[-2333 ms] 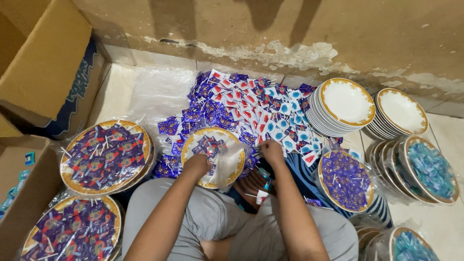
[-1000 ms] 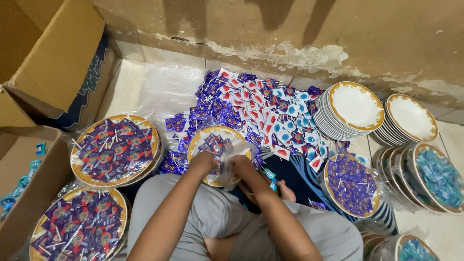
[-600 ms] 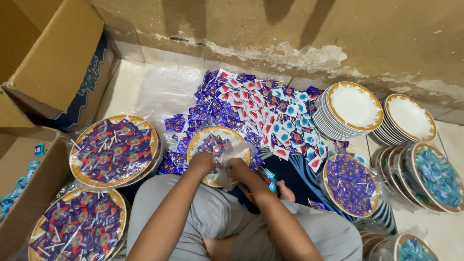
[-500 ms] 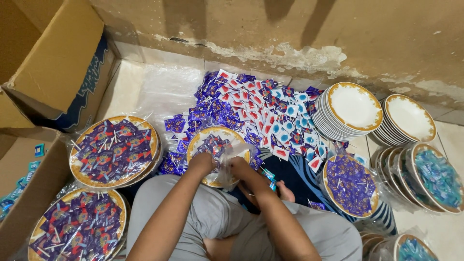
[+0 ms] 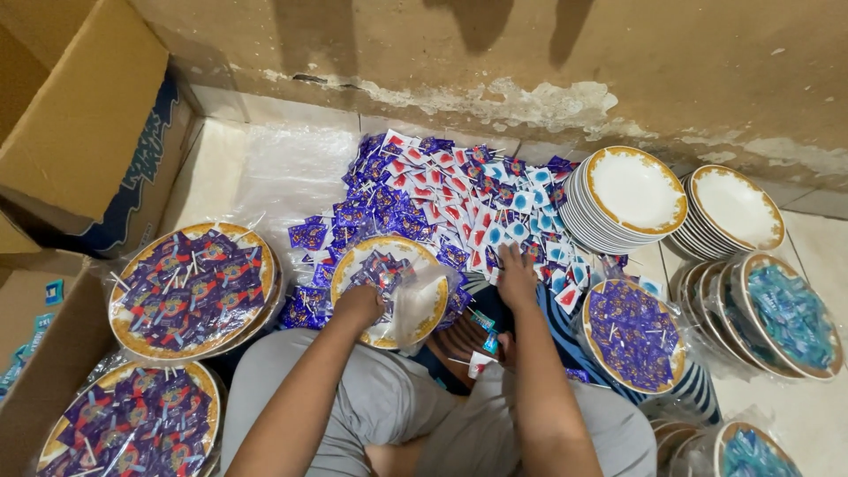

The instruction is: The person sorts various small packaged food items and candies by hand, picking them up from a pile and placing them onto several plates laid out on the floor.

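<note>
I sit on the floor facing a heap of small purple, red and blue candy packets (image 5: 446, 190). My left hand (image 5: 359, 306) grips the near edge of a white plate with a gold rim (image 5: 389, 278), which holds a few purple packets and sits in a clear plastic bag. My right hand (image 5: 515, 276) reaches forward with its fingers down on the packets at the near edge of the heap. Whether it holds any packet is hidden under the fingers.
Wrapped plates filled with purple packets (image 5: 190, 287) lie at left and lower left (image 5: 132, 424). Another filled plate (image 5: 632, 334) lies at right. Stacks of empty gold-rimmed plates (image 5: 632, 194) stand by the wall. Plates of blue packets (image 5: 786, 314) stand far right. Cardboard boxes (image 5: 84, 132) stand at left.
My right hand has moved from over the plate forward and right onto the heap of packets. My left hand still holds the plate.
</note>
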